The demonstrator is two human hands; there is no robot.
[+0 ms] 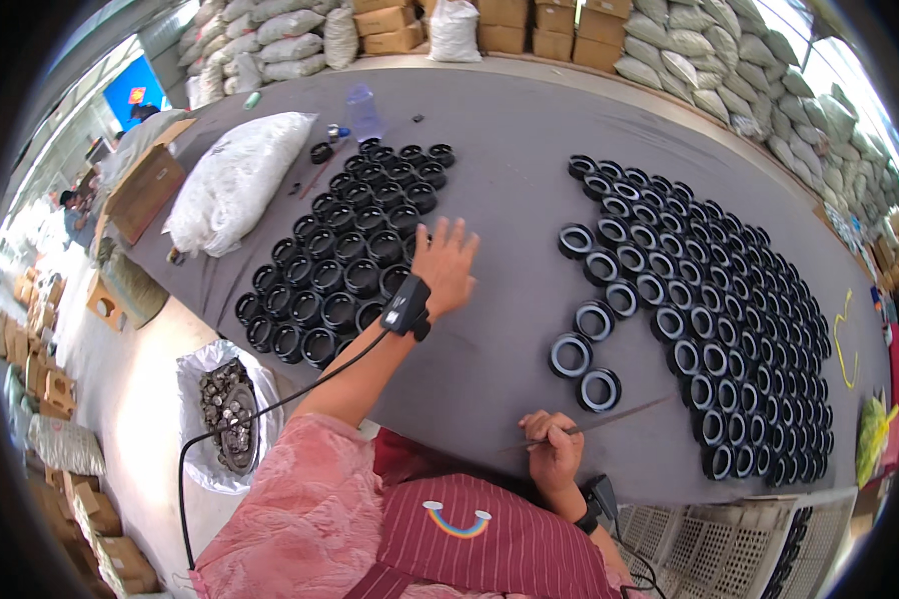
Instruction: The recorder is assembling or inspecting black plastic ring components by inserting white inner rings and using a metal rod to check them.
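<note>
- Head view: the left hand (448,265) has its grip wide, with the fingers spread apart and nothing seen inside it; it is at the right edge of the left group of black rings (335,262), and I cannot tell if it touches one.
- Right hand (552,449) has its grip folded together, clamped on a thin dark tool (561,432), above the near edge of the grey surface (509,329).
- This tool has its long axis almost sideways, the right end a little farther from the person.
- Both ring groups stand on the surface, openings upward; those of the right group (726,329) show pale inner bands.
- At the left, a container with silvery lining (190,419) holds dark shiny pieces (225,394).
- White plastic bag (245,180), on the surface, has whitish contents, not clear to see.
- Perforated pale crate (704,544) is at lower right, with dark things near its right side.
</note>
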